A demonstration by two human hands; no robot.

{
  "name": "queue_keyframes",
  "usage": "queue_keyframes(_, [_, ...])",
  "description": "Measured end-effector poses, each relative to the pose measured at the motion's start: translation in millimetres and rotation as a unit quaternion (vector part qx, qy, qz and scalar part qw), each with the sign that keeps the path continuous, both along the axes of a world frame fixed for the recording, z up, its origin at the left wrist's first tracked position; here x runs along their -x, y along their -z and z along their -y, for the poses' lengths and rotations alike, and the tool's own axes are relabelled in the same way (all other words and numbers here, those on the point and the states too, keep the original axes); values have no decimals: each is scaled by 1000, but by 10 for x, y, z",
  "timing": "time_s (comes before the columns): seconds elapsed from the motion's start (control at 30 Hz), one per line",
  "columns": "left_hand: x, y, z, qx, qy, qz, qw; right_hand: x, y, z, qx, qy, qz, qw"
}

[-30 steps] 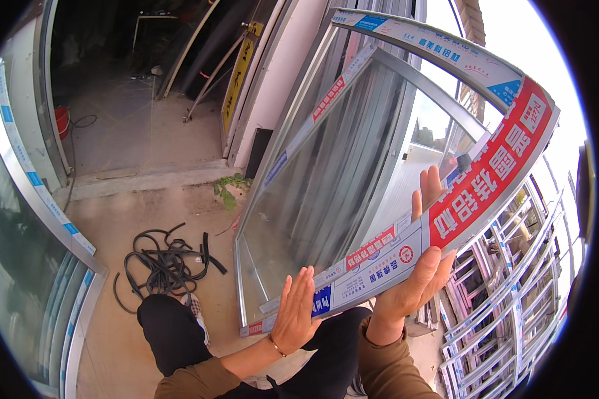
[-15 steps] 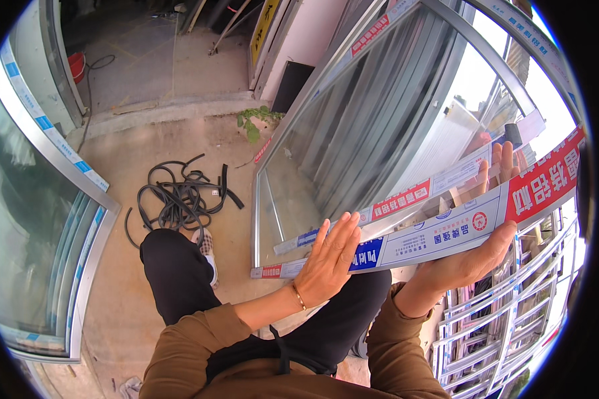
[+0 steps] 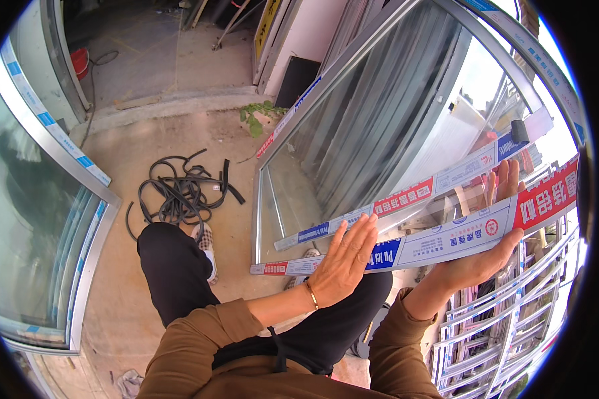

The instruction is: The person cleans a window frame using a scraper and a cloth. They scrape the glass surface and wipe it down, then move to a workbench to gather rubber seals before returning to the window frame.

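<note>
A large glazed window frame [image 3: 456,234] stands tilted in front of me on the right. Its metal edges carry white, red and blue protective film, and its glass pane [image 3: 353,153] lets the background show through. Flat against the frame's near lower edge rests my left hand [image 3: 345,258], fingers stretched and together, a thin bracelet on its wrist. Farther right, my right hand [image 3: 482,263] grips the same edge, the thumb on the near face and the fingers reaching up behind it. My right palm is partly hidden by the frame.
Black rubber strips [image 3: 186,193] lie tangled on the floor beyond my left knee. A second glazed frame [image 3: 93,266] stands at the left. Stacked metal lattice [image 3: 506,306] fills the lower right. A doorway sill [image 3: 166,110] and a green plant [image 3: 254,120] are farther off.
My left hand has shifted a little to the right along the frame's edge. The right hand keeps its grip, appearing slightly lower and farther right.
</note>
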State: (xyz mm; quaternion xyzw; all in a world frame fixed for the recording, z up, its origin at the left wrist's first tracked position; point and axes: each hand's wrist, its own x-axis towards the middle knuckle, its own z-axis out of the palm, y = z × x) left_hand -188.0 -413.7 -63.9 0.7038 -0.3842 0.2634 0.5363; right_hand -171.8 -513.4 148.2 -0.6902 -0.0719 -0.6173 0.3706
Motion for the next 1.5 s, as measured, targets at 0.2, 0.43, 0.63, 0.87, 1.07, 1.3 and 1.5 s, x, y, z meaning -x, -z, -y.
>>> queue_keyframes(0.2, [37, -360, 40, 48, -17, 19, 999, 3, -6, -93, -4, -38, 18, 999])
queue_keyframes(0.43, [-26, -947, -75, 107, -63, 55, 991, -6, -60, -390, 49, -88, 31, 994])
queue_keyframes(0.63, [-55, -1279, -333, 118, -141, 83, 979, 181, 32, -395, 60, -183, -79, 978])
queue_keyframes(0.87, [95, -1042, -748, 65, -223, -3, 973, -830, 393, -150, -116, -345, -103, 926])
queue_keyframes(1.07, [99, -1169, -987, 114, -159, -52, 979, -2145, 1023, -244, -176, -282, -300, 894])
queue_keyframes(1.3, [96, -1329, -1098, 178, -250, -74, 949, -3978, 1434, -822, -142, -251, -345, 893])
queue_keyframes(1.5, [269, -1313, -1333, -164, -368, -125, 907, -4848, 1367, -1022, -209, -375, -408, 806])
